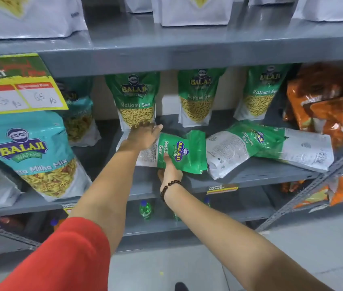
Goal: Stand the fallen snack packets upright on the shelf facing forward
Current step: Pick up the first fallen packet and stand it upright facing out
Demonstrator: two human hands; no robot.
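A green Ratlami Sev packet (187, 152) lies flat at the front of the grey middle shelf (250, 175). My right hand (169, 171) pinches its near edge, thumb on top. My left hand (143, 135) lies palm down with fingers apart over that packet's white end. Its fingertips touch the base of an upright green packet (133, 99). Two more green packets lie fallen to the right, one (235, 145) on top of the other (307, 152). Further upright packets stand at the back, one in the centre (196, 95) and one to the right (258, 91).
Teal Mitha Mix packets (34, 156) stand on the left under a yellow price tag (19, 89). Orange packets (330, 106) pile up at the right. White-bottomed packets (191, 11) sit on the shelf above. Green bottles (145, 210) stand on the shelf below.
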